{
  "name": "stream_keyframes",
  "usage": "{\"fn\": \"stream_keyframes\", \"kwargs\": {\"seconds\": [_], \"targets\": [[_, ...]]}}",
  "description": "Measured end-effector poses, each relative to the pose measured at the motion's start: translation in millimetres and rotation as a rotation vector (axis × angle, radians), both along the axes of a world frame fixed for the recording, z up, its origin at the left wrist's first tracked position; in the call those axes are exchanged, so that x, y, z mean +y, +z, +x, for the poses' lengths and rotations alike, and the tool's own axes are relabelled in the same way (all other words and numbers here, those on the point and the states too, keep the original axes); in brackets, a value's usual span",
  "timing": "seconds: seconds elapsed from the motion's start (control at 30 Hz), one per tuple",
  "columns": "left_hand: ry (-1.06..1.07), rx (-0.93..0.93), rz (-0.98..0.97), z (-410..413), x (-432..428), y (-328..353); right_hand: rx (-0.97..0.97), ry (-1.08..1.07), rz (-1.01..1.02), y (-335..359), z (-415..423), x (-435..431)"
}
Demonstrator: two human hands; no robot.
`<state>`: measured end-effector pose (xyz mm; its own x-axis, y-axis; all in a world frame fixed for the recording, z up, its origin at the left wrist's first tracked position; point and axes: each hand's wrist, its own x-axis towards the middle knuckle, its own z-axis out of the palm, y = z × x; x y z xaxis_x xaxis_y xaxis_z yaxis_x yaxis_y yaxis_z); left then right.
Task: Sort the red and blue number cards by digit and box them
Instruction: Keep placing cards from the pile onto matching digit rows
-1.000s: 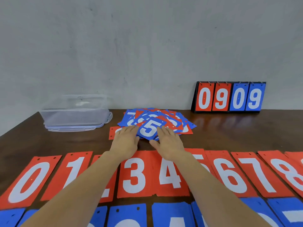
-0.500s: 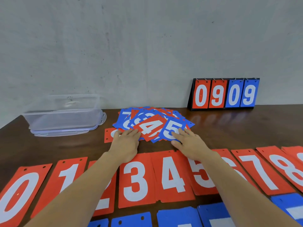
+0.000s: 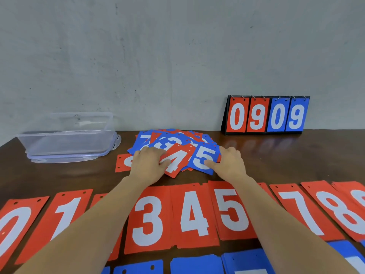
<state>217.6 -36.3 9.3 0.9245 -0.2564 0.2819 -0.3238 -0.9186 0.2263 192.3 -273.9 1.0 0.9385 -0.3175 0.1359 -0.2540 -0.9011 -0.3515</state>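
Observation:
A loose pile of red and blue number cards (image 3: 173,138) lies mid-table. On top of it sit a red 4 card (image 3: 177,160) and a blue 5 card (image 3: 204,157). My left hand (image 3: 147,165) pinches the left edge of the red 4, thumb on its face. My right hand (image 3: 230,165) pinches the right side of the blue 5, thumb on the digit. A row of red cards runs along the near side, showing 0 (image 3: 13,226), 1, 3 (image 3: 148,220), 4, 5, 7 and 8. Blue cards (image 3: 195,265) lie at the bottom edge.
A clear plastic box (image 3: 67,133) stands on its lid at the back left. A black flip scoreboard (image 3: 265,115) reading 0909 stands at the back right against the wall. A single red card (image 3: 122,163) lies left of the pile. Bare brown tabletop (image 3: 296,155) lies to the right.
The blue 5 slid from the top of the pile to the right under my right hand, uncovering the red 4. My left hand has taken hold of the red 4.

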Motion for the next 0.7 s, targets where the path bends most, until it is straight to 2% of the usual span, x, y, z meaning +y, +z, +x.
{"fn": "stream_keyframes", "kwargs": {"seconds": [0.07, 0.17, 0.27, 0.43, 0.6, 0.7], "targets": [[0.064, 0.101, -0.005, 8, -8, -2, 0.059, 0.004, -0.025, -3, 10, -2], [0.156, 0.219, 0.098, 17, -14, -6, 0.167, 0.006, -0.133, -7, 20, -5], [0.171, 0.219, 0.096, 24, -13, -8, 0.200, 0.020, -0.222, -9, 21, -6], [0.213, 0.236, 0.048, 29, -13, -5, 0.210, 0.042, -0.222, -1, 16, -1], [0.282, 0.166, -0.156, 19, -18, -1, 0.204, 0.028, -0.184, 4, 10, 7], [0.283, 0.170, -0.470, 12, -12, 8, 0.159, 0.038, 0.070, 5, 7, 14]]}}
